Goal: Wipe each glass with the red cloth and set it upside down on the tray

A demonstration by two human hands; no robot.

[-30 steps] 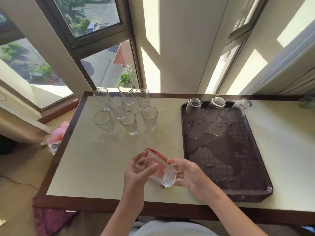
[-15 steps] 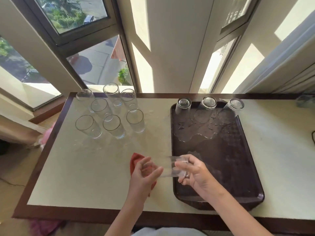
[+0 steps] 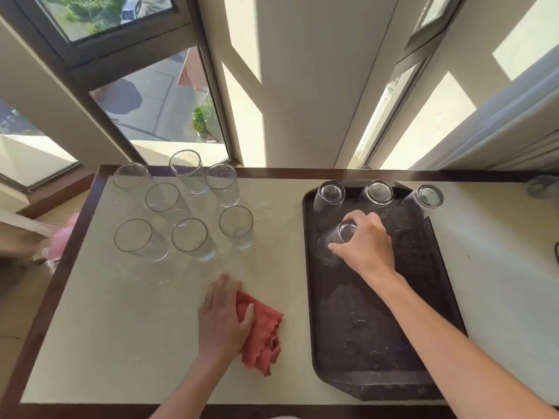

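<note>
Seven upright glasses, three inverted glasses on tray, right hand gripping fourth glass, left hand seemingly flat on cloth

We count seven upright glasses on the counter, every one mouth up. We count four inverted glasses: three stand in a row on the tray, and the fourth glass is base up in the grip of our right hand. That makes eleven in all. There is one tray and one counter. There is one cloth, red, with our left hand resting on it. Two hands show.
</note>
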